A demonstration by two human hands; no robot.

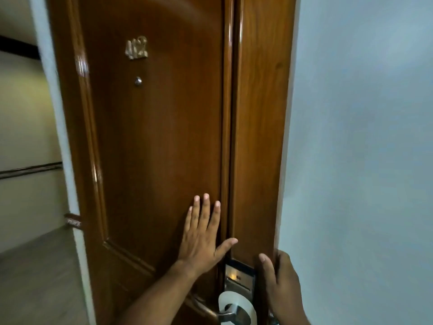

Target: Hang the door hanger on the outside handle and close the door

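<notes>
There is one wooden door (152, 137) in front of the person, glossy brown, with a set of brass digits (136, 48) near the top, too blurred to read surely, and a single small metal peephole (138, 81) just below them. Two bare hands are on the wood. The left hand (201, 238) lies flat on the door's face with all five fingers spread, palm pressed to the panel and gripping nothing. The right hand (281, 285) wraps the door's outer edge (278, 184), its thumb lying on the front face and the other fingers gone round behind the edge, so it has hold of the door itself. Between the two hands sits one metal lock plate (239, 277), and under it one lever handle (210, 311) pointing left. One white door hanger (234, 299) is looped over that handle, its round top ring showing at the bottom of the view; the rest of it is cut off. To the right of the door is one plain pale wall (363, 148), and to the left a corridor (25, 207) with a dark rail along its wall.
</notes>
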